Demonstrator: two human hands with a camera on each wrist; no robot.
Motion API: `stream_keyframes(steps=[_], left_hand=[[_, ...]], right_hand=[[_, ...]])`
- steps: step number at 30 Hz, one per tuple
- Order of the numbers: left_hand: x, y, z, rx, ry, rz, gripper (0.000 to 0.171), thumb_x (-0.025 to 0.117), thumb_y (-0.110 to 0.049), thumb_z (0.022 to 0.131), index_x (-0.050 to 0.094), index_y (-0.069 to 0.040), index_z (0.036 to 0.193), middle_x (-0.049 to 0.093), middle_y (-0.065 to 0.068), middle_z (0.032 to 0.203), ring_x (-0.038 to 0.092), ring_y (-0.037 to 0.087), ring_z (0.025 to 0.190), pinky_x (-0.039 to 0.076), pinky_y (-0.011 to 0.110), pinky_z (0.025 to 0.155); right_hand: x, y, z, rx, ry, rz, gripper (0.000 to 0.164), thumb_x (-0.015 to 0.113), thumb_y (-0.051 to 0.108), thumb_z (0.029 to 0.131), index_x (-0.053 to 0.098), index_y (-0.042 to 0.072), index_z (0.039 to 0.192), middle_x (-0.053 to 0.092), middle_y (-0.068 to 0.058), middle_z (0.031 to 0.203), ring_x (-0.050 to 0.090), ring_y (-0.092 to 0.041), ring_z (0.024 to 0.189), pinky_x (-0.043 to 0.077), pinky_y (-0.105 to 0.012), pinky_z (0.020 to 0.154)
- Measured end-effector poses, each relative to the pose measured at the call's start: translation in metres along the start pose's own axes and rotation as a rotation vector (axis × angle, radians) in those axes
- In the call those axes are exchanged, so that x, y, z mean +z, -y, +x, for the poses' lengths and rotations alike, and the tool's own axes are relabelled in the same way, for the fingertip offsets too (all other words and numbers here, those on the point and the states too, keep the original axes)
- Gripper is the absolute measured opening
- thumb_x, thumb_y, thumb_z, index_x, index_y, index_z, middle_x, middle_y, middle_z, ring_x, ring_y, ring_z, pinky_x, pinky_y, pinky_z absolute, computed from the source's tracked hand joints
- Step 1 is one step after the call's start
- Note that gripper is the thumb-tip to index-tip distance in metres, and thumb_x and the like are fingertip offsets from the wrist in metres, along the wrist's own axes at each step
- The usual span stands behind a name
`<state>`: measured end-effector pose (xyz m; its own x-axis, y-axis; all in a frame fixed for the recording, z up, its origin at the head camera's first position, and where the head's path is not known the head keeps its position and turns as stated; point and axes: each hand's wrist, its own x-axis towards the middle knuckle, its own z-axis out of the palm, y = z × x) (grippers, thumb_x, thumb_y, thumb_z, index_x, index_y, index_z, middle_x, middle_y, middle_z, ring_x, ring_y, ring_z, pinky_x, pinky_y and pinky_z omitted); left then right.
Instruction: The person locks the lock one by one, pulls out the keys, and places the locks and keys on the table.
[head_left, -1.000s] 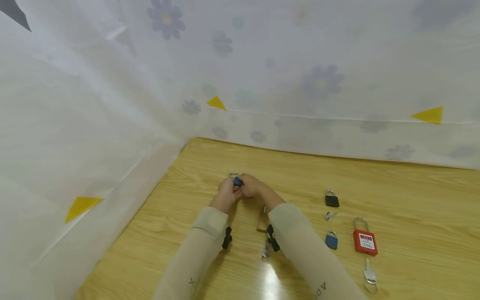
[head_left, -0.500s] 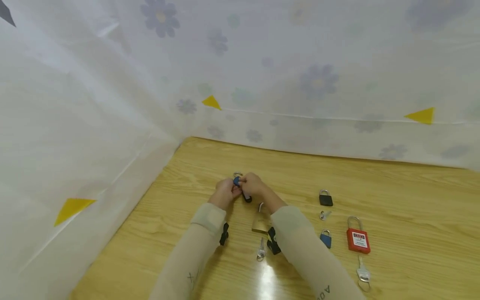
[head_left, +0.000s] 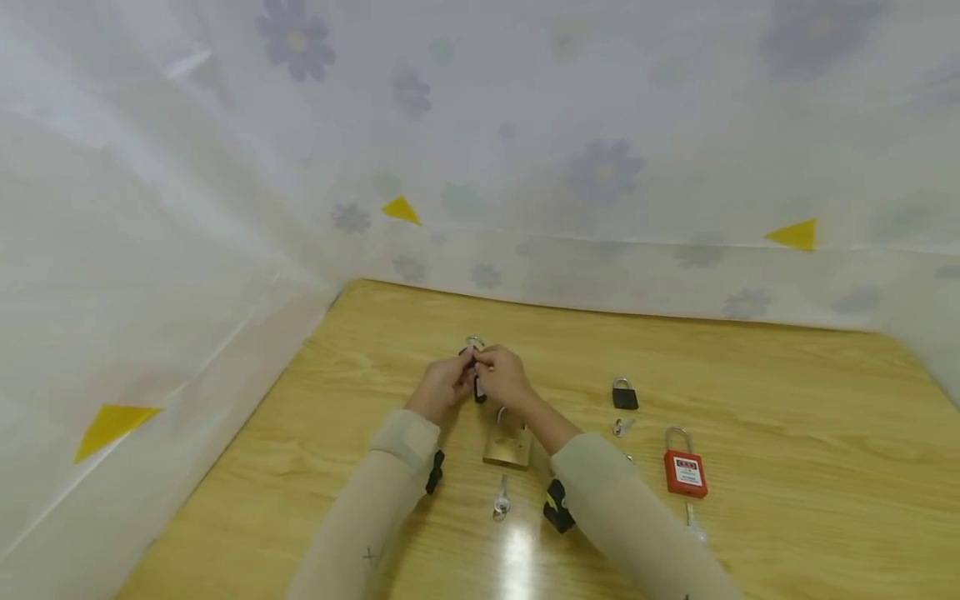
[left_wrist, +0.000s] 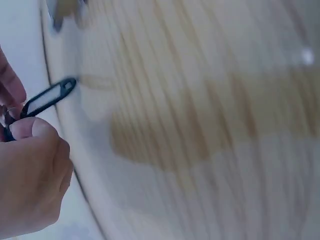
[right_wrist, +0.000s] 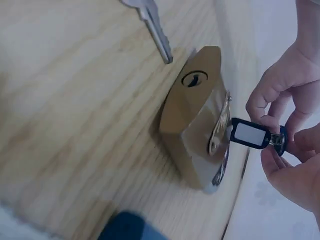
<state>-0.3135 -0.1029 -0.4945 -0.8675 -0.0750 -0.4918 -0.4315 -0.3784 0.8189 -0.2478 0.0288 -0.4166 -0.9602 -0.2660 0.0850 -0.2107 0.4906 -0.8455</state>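
Observation:
Both hands meet over the far left part of the table. My left hand (head_left: 441,387) and my right hand (head_left: 504,377) pinch a small dark blue piece (right_wrist: 285,140) joined to a black-framed key tag (right_wrist: 250,134). Fingertips cover much of the piece; its kind I cannot tell. The tag hangs below the fingers in the head view, and a silver loop (head_left: 476,338) shows just beyond them. Nearer stands a brass padlock (head_left: 508,450), its keyhole facing the camera in the right wrist view. A silver key (head_left: 502,497) lies in front of it.
To the right lie a black padlock (head_left: 625,397), a small key (head_left: 622,427), a red padlock (head_left: 685,473) with a white label, and another key (head_left: 696,527). A blue padlock (right_wrist: 127,227) is mostly behind the right sleeve. White flowered sheeting (head_left: 487,150) borders the table (head_left: 360,333).
The tag has come out from behind the right hand and hangs straight down. The blue piece is now mostly covered by fingers. The head view has swung slightly right, uncovering the brass padlock.

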Motion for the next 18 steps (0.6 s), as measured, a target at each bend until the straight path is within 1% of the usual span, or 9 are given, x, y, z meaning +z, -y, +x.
stream_keyframes(steps=[1,3,4,5,7,10,13,16,18], left_hand=[[0.012,-0.011,-0.035,0.006,0.006,0.029,0.021,0.064,-0.023,0.088,0.068,-0.002,0.093,0.060,-0.001,0.063,0.050,0.003,0.051,0.041,0.013,0.047],[0.030,-0.028,-0.087,0.008,0.008,0.078,0.022,0.060,-0.021,0.091,0.067,0.000,0.095,0.056,-0.003,0.058,0.048,0.003,0.049,0.038,0.012,0.048],[0.035,-0.032,-0.102,0.011,0.011,0.096,0.023,0.059,-0.020,0.091,0.066,0.002,0.095,0.056,-0.003,0.057,0.048,0.003,0.049,0.039,0.012,0.048],[0.038,-0.034,-0.112,0.022,0.026,0.116,0.024,0.059,-0.019,0.091,0.066,0.003,0.096,0.056,-0.003,0.057,0.048,0.003,0.049,0.040,0.012,0.049],[0.042,-0.035,-0.123,0.025,0.058,0.148,0.027,0.060,-0.019,0.091,0.065,0.005,0.100,0.057,-0.003,0.061,0.050,0.004,0.053,0.043,0.013,0.053],[0.049,-0.030,-0.125,0.031,0.086,0.175,0.032,0.060,-0.021,0.091,0.063,0.006,0.108,0.059,-0.002,0.066,0.053,0.006,0.060,0.048,0.014,0.059],[0.055,-0.024,-0.126,0.044,0.122,0.181,0.036,0.060,-0.022,0.091,0.061,0.007,0.112,0.059,-0.002,0.069,0.053,0.006,0.062,0.047,0.013,0.060],[0.062,-0.019,-0.135,0.054,0.154,0.189,0.037,0.057,-0.023,0.093,0.060,0.008,0.113,0.058,-0.003,0.067,0.051,0.005,0.061,0.044,0.013,0.058],[0.065,-0.015,-0.143,0.060,0.181,0.173,0.037,0.056,-0.021,0.093,0.059,0.010,0.114,0.057,-0.003,0.067,0.050,0.005,0.061,0.044,0.013,0.057]], right_hand=[[-0.003,-0.002,-0.003,0.029,-0.023,0.035,0.031,0.048,0.002,0.092,0.057,-0.005,0.120,0.057,-0.022,0.120,0.059,-0.031,0.099,0.053,-0.028,0.070],[-0.011,-0.004,-0.010,0.094,-0.053,0.126,0.032,0.048,0.003,0.091,0.058,-0.004,0.121,0.059,-0.021,0.120,0.060,-0.030,0.095,0.054,-0.030,0.072],[-0.016,-0.004,-0.014,0.130,-0.057,0.193,0.032,0.048,0.003,0.092,0.058,-0.004,0.121,0.059,-0.021,0.121,0.061,-0.030,0.095,0.054,-0.031,0.074],[-0.021,-0.005,-0.017,0.160,-0.060,0.251,0.032,0.047,0.003,0.092,0.057,-0.004,0.121,0.059,-0.022,0.122,0.061,-0.031,0.096,0.055,-0.033,0.077],[-0.031,-0.003,-0.025,0.206,-0.064,0.339,0.031,0.048,0.003,0.093,0.058,-0.004,0.122,0.058,-0.022,0.124,0.061,-0.031,0.103,0.053,-0.038,0.089],[-0.045,-0.001,-0.038,0.226,-0.054,0.398,0.032,0.047,0.005,0.094,0.057,-0.003,0.123,0.055,-0.021,0.128,0.059,-0.033,0.110,0.048,-0.043,0.098],[-0.056,0.002,-0.051,0.220,-0.050,0.412,0.033,0.046,0.005,0.094,0.055,-0.002,0.125,0.054,-0.021,0.129,0.058,-0.033,0.111,0.046,-0.043,0.100],[-0.064,0.003,-0.065,0.213,-0.047,0.437,0.034,0.045,0.004,0.095,0.053,-0.002,0.127,0.053,-0.021,0.130,0.058,-0.030,0.111,0.045,-0.041,0.101],[-0.070,0.003,-0.075,0.199,-0.049,0.447,0.034,0.044,0.004,0.095,0.052,-0.003,0.128,0.052,-0.022,0.131,0.059,-0.028,0.110,0.046,-0.040,0.101]])
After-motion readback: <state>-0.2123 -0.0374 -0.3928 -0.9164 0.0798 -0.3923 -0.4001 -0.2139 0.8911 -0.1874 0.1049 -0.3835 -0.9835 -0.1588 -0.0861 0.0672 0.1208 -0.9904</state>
